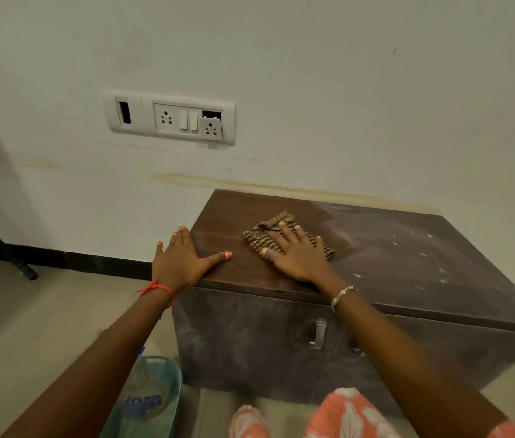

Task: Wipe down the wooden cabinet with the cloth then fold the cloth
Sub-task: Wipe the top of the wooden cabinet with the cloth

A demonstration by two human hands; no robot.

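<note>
A low, box-shaped dark brown wooden cabinet (376, 311) stood against a pale painted wall. Its flat top showed a smooth laminate grain, darker on the left part, with a greyish dusty film and scattered white specks on the right part. On that top lay one small brown ribbed woven cloth (260, 237), bunched into a rough rectangle with a rumpled far edge. It sat toward the left half of the top, nearer the front than the wall. The right hand (297, 252) was pressed flat on the cloth with the fingers spread and straight, and cloth showed beyond the fingertips and on both sides of the palm. The left hand (183, 257) rested bare on the cabinet's left edge just beside the cloth but apart from it, palm down. Its fingers were spread and its thumb stretched toward the cloth. One red thread band (155, 290) circled the left wrist and one silver beaded bracelet (343, 295) the right. One upright brushed metal handle (317, 333) showed on the cabinet front. On the wall hung one white plastic switch panel (169, 116) with two sockets and two rocker switches. One translucent teal plastic tub (158, 384) sat on the beige floor below the left arm.
</note>
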